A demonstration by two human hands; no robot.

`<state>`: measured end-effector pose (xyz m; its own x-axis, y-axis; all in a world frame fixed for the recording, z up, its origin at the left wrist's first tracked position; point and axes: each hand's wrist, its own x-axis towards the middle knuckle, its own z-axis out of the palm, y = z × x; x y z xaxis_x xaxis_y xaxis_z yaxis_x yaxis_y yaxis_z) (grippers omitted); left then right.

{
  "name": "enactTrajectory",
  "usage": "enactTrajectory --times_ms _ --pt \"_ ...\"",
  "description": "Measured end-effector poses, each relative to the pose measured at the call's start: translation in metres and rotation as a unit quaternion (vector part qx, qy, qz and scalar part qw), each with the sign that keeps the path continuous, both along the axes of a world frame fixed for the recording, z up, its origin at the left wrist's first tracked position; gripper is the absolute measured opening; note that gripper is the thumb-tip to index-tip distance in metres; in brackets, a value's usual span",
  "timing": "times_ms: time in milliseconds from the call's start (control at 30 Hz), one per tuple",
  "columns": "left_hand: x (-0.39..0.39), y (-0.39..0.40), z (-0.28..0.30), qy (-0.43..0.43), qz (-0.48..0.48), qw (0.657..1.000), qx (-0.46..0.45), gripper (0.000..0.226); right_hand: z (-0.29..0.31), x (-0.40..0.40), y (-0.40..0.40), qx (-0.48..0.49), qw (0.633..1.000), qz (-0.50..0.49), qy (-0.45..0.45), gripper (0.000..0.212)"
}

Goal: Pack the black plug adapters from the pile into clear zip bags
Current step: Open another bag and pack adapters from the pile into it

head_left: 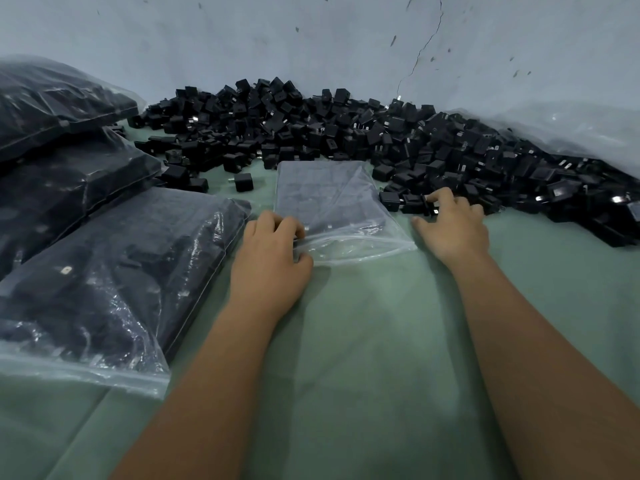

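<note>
Your left hand [273, 258] pinches the open mouth of the clear zip bag [332, 206], which lies flat on the green cloth [363, 341] just before the pile [346, 133]. Your right hand [453, 226] reaches to the pile's edge, fingers curled over a black adapter [414, 204], seemingly gripping it, though blur hides the contact.

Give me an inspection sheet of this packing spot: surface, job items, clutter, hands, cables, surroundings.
Surface: green cloth, creased.
Job's things: pile of black adapters along the wall; part-filled zip bag, mouth toward the person.
Clutter: filled bags stacked at left; loose plastic sheet at right.
Hands: left hand pinches the bag's mouth; right hand reaches adapters at the pile's edge, grasp unclear.
Cables: nothing seen.
Surroundings: pale cracked wall.
</note>
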<state>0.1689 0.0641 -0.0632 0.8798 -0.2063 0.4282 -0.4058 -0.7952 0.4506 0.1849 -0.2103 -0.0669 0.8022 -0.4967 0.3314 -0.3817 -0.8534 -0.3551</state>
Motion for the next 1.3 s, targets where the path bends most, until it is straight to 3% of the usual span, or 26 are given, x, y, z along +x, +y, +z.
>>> enactTrajectory --times_ms 133,233,333,433,567,733,900,967,1200,1300 --pt "0.000 0.000 0.001 0.005 -0.007 1.000 -0.007 0.022 0.000 -0.001 0.000 -0.009 0.999 0.029 -0.038 0.033" --pt "-0.001 0.000 0.000 0.006 -0.006 1.000 -0.007 0.022 0.001 -0.001 -0.002 0.041 0.995 0.030 -0.087 0.033" --pt "0.000 0.000 0.000 0.005 -0.006 1.000 -0.005 0.023 0.002 -0.001 -0.003 0.082 0.996 0.028 -0.029 0.053" --pt "0.000 0.000 0.000 0.007 -0.007 1.000 -0.003 0.022 0.002 -0.002 -0.004 0.103 0.994 0.028 -0.012 0.054" --pt "0.001 0.000 -0.001 0.008 -0.007 1.000 -0.005 0.021 0.002 -0.006 -0.006 0.198 0.975 0.037 -0.092 0.035" --pt "0.002 -0.001 -0.001 0.016 -0.006 1.000 -0.012 0.020 0.003 -0.013 -0.001 0.237 0.959 0.037 -0.150 0.025" --pt "0.002 -0.002 0.000 0.022 -0.003 1.000 -0.016 0.037 0.012 -0.031 0.024 0.271 0.913 0.054 -0.301 0.037" --pt "0.002 -0.002 0.001 0.023 0.000 0.999 -0.034 0.041 0.016 -0.041 0.041 0.283 0.900 0.075 -0.324 0.039" --pt "0.004 0.002 0.001 0.024 -0.013 0.991 -0.132 0.032 0.020 -0.068 0.126 0.242 0.898 0.254 -0.266 0.019" --pt "0.006 0.003 0.001 0.021 -0.014 0.986 -0.163 0.028 0.014 -0.071 0.158 0.180 0.923 0.283 -0.189 0.021"
